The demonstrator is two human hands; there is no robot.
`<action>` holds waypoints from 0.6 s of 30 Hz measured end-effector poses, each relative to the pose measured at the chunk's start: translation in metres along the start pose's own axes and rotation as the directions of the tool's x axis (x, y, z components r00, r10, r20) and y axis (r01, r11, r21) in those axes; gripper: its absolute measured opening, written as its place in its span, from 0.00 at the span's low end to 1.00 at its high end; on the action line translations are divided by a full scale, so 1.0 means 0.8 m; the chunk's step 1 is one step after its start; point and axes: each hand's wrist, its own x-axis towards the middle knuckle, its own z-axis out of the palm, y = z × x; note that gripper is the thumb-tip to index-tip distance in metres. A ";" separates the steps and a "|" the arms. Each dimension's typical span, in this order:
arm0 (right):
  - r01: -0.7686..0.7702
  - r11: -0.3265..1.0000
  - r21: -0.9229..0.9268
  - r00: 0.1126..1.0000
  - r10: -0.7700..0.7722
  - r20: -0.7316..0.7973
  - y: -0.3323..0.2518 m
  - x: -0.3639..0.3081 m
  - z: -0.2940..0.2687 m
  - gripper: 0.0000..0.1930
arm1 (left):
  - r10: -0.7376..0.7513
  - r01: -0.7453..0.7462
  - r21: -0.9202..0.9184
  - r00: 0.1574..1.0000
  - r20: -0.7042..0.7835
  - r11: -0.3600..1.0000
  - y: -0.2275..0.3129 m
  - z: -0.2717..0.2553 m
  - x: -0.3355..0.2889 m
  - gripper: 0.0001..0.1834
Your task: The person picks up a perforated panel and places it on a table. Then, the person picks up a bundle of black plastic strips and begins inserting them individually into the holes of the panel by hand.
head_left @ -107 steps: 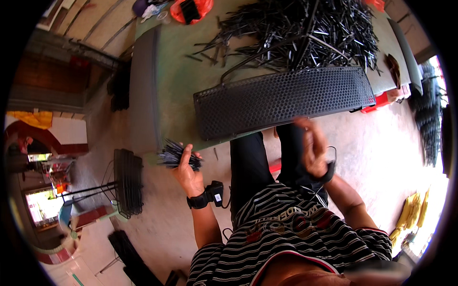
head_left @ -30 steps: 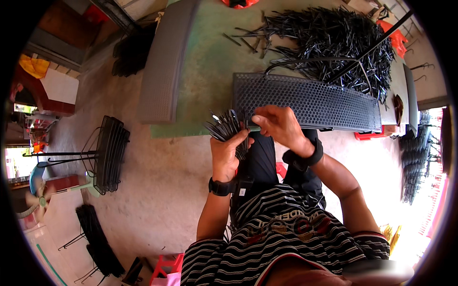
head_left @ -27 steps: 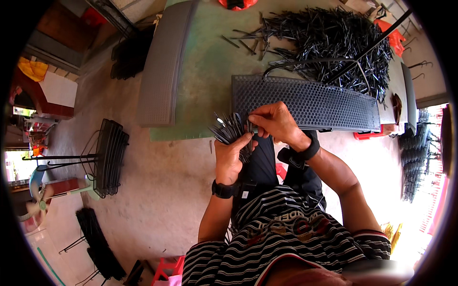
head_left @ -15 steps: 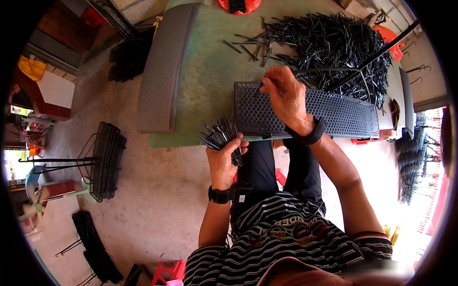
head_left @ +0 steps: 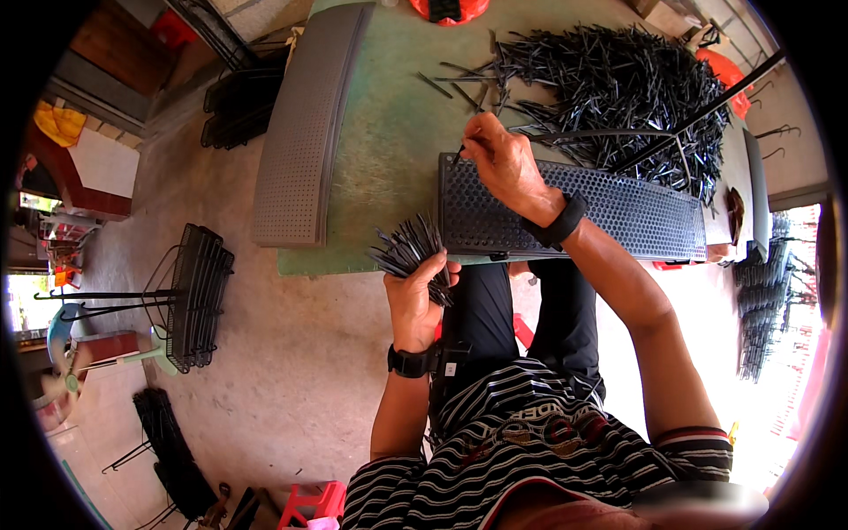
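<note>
My left hand (head_left: 412, 300) is closed round a fanned bundle of thin black strips (head_left: 409, 250), held just off the table's near edge. Between the thumb and fingers of my right hand (head_left: 511, 168) is a short black strip (head_left: 458, 156), pointing down at the far left corner of a dark perforated panel (head_left: 609, 208). Whether its tip touches the panel is too small to tell. The panel lies along the near edge of the green table (head_left: 389, 150), with black rods (head_left: 649, 133) rising from its far side.
Behind the panel spreads a large heap of black strips (head_left: 609, 84), with several loose ones to its left. A grey curved perforated panel (head_left: 305, 132) lies along the table's left edge. Black wire racks (head_left: 196, 296) stand on the floor at left, and a red stool (head_left: 314, 503) is near the bottom.
My right hand has moved left along the panel to its far left corner, its fingers now pointing down there. My left hand has stayed nearly still with its bundle.
</note>
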 end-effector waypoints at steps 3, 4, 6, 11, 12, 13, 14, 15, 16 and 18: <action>0.044 0.992 -0.115 0.996 -0.034 0.083 0.004 0.003 0.000 0.08 | 0.000 0.000 -0.008 1.000 -0.010 1.000 0.001 0.001 0.001 0.06; 0.083 0.982 -0.167 0.990 -0.062 0.123 0.004 0.005 -0.001 0.08 | 0.002 -0.002 -0.008 1.000 -0.014 1.000 0.002 0.001 0.001 0.06; 0.166 0.950 -0.266 0.972 -0.112 0.205 0.000 0.009 -0.004 0.07 | 0.007 -0.007 -0.006 1.000 -0.019 1.000 0.003 0.003 0.002 0.06; 0.261 0.905 -0.336 0.953 -0.186 0.240 0.004 0.016 -0.003 0.05 | 0.012 -0.012 0.010 1.000 -0.020 1.000 0.005 0.003 0.003 0.06; 0.291 0.891 -0.348 0.944 -0.208 0.256 0.005 0.016 -0.002 0.05 | 0.011 -0.011 0.011 1.000 -0.019 1.000 0.006 0.003 0.002 0.06; 0.277 0.882 -0.383 0.946 -0.181 0.267 0.007 0.015 0.000 0.05 | 0.009 -0.009 0.013 1.000 -0.017 1.000 0.006 0.003 0.002 0.06; 0.263 0.870 -0.418 0.948 -0.153 0.279 0.008 0.013 0.002 0.05 | 0.006 -0.006 0.011 1.000 -0.016 1.000 0.006 0.004 0.001 0.06; 0.250 0.856 -0.453 0.949 -0.123 0.290 0.008 0.012 0.002 0.05 | 0.008 -0.007 0.012 1.000 -0.011 1.000 0.007 0.005 0.001 0.06; 0.227 0.869 -0.440 0.959 -0.121 0.256 0.007 0.010 0.000 0.05 | 0.009 -0.008 0.013 1.000 -0.006 1.000 0.008 0.007 0.000 0.06; 0.188 0.897 -0.400 0.974 -0.118 0.191 0.000 0.005 -0.002 0.07 | 0.011 -0.011 0.009 1.000 0.003 1.000 0.009 0.007 -0.001 0.07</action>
